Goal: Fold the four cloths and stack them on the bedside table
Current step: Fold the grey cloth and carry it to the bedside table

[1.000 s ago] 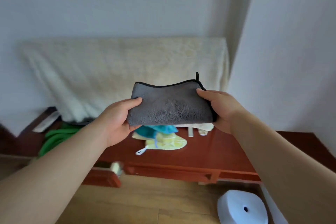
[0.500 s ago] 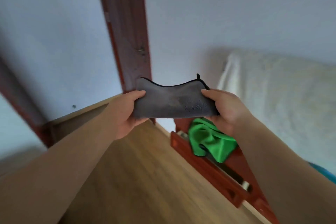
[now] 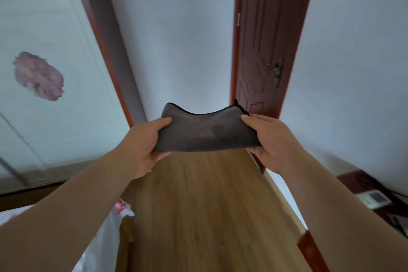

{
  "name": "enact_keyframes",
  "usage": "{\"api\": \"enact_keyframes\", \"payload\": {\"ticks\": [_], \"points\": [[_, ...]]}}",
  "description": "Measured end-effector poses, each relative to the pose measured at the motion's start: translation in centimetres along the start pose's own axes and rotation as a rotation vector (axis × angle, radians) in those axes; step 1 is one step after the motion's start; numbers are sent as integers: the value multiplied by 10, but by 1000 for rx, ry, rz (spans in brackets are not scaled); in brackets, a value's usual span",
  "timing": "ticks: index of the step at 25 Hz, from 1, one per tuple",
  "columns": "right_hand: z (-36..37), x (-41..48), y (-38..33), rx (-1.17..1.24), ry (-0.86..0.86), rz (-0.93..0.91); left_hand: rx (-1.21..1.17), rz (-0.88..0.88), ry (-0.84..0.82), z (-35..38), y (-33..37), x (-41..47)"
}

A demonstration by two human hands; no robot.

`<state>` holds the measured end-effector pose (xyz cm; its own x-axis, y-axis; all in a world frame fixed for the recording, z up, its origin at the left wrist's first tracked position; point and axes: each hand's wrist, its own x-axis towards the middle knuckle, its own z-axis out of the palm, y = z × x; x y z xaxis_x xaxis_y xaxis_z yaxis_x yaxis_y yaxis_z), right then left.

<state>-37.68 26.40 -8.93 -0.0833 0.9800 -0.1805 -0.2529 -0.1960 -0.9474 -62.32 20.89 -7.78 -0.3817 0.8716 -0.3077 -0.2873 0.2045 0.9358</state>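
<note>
You hold the folded grey cloth (image 3: 207,132) up in the air, in front of the bottom of the brown door (image 3: 260,51). Your left hand (image 3: 141,146) grips the end left of the door, and your right hand (image 3: 271,141) grips the end just below the door. On both hands the thumb is on top and the fingers curl under. The cloth sags a little in the middle.

Only your two grips keep the fold shut. If one hand lets go as you turn, the layers could flop open and you would have to fold it again. You also cannot see the spot where it must go (the dark red furniture (image 3: 353,180) low and right of the door may be the bedside table, but I cannot tell), so it could land crooked or slip off an edge.

Half a second ago the bed and a green cloth showed on the right. Now they are gone, and the door fills the middle. Your grip on the cloth looks the same.
</note>
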Motion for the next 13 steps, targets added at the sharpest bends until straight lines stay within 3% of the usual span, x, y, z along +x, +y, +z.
{"api": "enact_keyframes", "payload": {"ticks": [7, 13], "points": [[72, 151, -22, -41, -177, 88, -32, 27, 120, -19, 55, 118], [156, 257, -18, -64, -228, 100, -95, 55, 178, -54, 91, 216]]}}
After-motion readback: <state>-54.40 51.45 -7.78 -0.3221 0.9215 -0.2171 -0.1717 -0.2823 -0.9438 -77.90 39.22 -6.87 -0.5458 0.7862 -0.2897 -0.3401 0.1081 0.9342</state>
